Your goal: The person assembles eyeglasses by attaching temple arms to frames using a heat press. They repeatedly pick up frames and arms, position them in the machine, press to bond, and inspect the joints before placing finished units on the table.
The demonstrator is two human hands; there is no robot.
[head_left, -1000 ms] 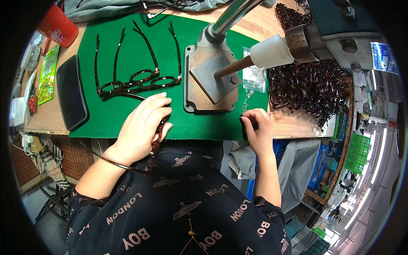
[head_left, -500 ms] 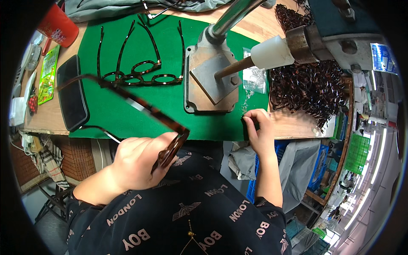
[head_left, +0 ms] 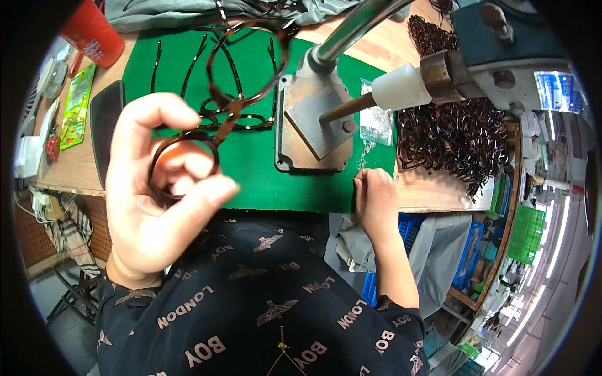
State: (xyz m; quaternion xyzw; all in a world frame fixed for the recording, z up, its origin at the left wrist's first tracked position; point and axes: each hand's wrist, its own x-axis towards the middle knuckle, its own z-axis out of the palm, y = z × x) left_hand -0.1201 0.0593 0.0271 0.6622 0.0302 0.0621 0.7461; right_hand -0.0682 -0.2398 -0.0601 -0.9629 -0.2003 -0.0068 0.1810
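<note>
While the L hand [head_left: 141, 197] is clamped on a tortoiseshell glasses frame [head_left: 227, 122], raised above the green mat [head_left: 269, 195], the R hand [head_left: 378, 194] rests curled at the mat's near edge; can't tell if it's holding anything. Tiny clear bits [head_left: 369, 145] lie just beyond it. Other glasses [head_left: 253, 127] lie open on the mat, poss. done or waiting; the dark heap [head_left: 451, 138] at R suggests lots left, tho progress on the held pc. isn't clear.
</note>
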